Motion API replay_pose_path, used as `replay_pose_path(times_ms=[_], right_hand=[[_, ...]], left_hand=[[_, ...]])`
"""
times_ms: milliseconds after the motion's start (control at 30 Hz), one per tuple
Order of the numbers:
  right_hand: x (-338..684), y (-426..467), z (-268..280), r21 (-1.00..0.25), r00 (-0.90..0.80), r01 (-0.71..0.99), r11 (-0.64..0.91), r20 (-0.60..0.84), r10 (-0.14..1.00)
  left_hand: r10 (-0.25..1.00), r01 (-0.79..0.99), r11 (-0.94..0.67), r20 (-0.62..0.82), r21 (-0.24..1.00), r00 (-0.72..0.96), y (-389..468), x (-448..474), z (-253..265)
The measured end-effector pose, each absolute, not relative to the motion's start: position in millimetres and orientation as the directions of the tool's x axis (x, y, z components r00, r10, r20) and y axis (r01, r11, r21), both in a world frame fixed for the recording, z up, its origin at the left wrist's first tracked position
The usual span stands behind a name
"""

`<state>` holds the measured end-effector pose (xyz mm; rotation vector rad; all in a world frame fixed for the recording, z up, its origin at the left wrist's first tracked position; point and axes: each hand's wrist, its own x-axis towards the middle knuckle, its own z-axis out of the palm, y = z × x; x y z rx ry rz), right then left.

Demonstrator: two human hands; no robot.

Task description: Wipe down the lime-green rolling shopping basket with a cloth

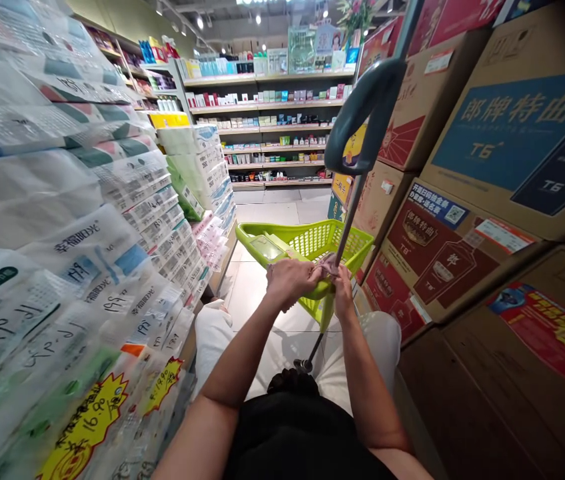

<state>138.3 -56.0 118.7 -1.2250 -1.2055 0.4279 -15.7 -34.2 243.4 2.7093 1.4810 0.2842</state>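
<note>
A lime-green shopping basket (307,239) on a pull handle stands in front of my knees. Its long grey pole (350,217) rises at a tilt to a blue-grey loop grip (335,150). At the foot of the pole, on the basket's near corner, a crumpled pinkish-grey cloth (329,264) is bunched. My left hand (292,280) is closed on the cloth from the left, its fingertips hidden. Close by on the right, my right hand (344,290) curls around the corner by the pole, touching the cloth. A pale flat pack (270,248) lies inside the basket.
Plastic-wrapped tissue packs (127,247) are stacked high along the left. Printed cardboard cartons (462,240) form a wall on the right. Shelves (267,127) of small boxed goods stand across the tiled floor (267,212) ahead.
</note>
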Motion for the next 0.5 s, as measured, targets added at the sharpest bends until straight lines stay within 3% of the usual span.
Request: replay_pose_path(times_ms=[100,167,233,300,367,500], right_hand=[[137,-62,120,-0.881,0.467,0.326,0.344,0.466,0.751],[129,-70,126,-0.859,0.572,0.369,0.355,0.511,0.642],[117,-80,134,-0.820,0.644,0.450,0.354,0.572,0.507],[106,-89,141,-0.783,0.628,0.509,0.358,0.622,0.468],[97,-96,145,-0.773,0.619,0.538,0.337,0.634,0.464],[90,-104,147,-0.755,0.617,0.601,0.263,0.647,0.448]], left_hand=[[0.725,0.758,-0.614,0.537,0.220,0.431,-57,-19,207],[0.558,0.697,-0.674,0.787,0.244,0.264,-69,-20,175],[0.347,0.639,-0.746,0.928,0.186,0.135,-74,-20,144],[0.145,0.571,-0.818,0.985,0.068,0.090,-72,-20,119],[0.050,0.535,-0.845,0.995,-0.003,0.084,-65,-20,101],[0.183,0.582,-0.802,0.983,0.133,0.027,-43,-29,88]])
